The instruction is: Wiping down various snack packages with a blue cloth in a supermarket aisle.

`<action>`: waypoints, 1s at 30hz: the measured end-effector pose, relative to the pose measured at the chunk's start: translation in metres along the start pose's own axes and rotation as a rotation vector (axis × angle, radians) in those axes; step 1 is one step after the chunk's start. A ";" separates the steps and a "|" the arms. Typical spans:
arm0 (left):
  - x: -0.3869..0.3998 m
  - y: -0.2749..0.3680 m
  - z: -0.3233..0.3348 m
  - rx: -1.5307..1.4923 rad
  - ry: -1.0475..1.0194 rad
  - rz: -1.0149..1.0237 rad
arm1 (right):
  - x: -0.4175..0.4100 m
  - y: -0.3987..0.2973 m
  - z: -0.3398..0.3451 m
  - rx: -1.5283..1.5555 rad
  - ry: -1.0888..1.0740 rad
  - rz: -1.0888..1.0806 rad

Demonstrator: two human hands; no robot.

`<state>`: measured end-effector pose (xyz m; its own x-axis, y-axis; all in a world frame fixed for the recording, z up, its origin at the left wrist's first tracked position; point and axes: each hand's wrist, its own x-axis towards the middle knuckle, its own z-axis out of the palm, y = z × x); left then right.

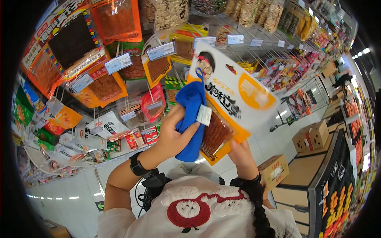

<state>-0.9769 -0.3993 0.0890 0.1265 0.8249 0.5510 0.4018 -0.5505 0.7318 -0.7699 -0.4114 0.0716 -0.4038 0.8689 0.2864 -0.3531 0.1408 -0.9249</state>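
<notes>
My left hand [171, 134] grips a folded blue cloth [190, 142] that has a hanging loop and a small white tag [204, 115]. The cloth lies against a white and yellow snack packet [238, 98], covering part of its front. Dark reddish-brown strips show through the packet's clear window. At its lower right edge, my right hand [242, 151] holds the packet, with most of the fingers hidden behind it. The packet is tilted in front of my chest and bears writing and a hang hole.
Hooks on the rack ahead carry orange snack bags [116, 20], a white packet [108, 126] and price tags [118, 63]. To the right are a wire shopping cart [315, 92], cardboard boxes [275, 172] and a produce stand [315, 184]. Tiled floor [71, 197] lies below.
</notes>
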 end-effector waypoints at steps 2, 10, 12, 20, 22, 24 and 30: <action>0.004 0.012 0.009 -0.670 -0.008 -0.369 | 0.005 0.009 -0.004 -0.253 -0.068 -0.098; -0.008 0.004 0.021 -0.930 -0.207 -0.515 | 0.042 0.012 0.029 -0.621 -0.045 -0.605; -0.008 0.000 0.020 -0.427 -0.153 -0.093 | 0.041 0.038 0.017 -0.254 -0.106 -0.435; -0.016 -0.011 0.024 0.286 -0.296 0.263 | 0.040 0.038 0.008 0.699 0.078 0.089; 0.000 -0.019 0.025 0.425 -0.163 0.174 | 0.035 0.035 0.010 0.711 0.080 0.136; 0.022 -0.024 0.025 0.392 -0.100 0.135 | 0.027 0.029 0.012 0.690 0.103 0.174; 0.048 -0.011 0.064 0.251 -0.107 0.245 | -0.001 0.002 -0.007 0.568 0.173 0.204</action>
<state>-0.9176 -0.3458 0.0816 0.3353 0.6889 0.6427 0.5564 -0.6953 0.4549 -0.7647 -0.4089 0.0674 -0.3848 0.9225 0.0300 -0.6960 -0.2687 -0.6659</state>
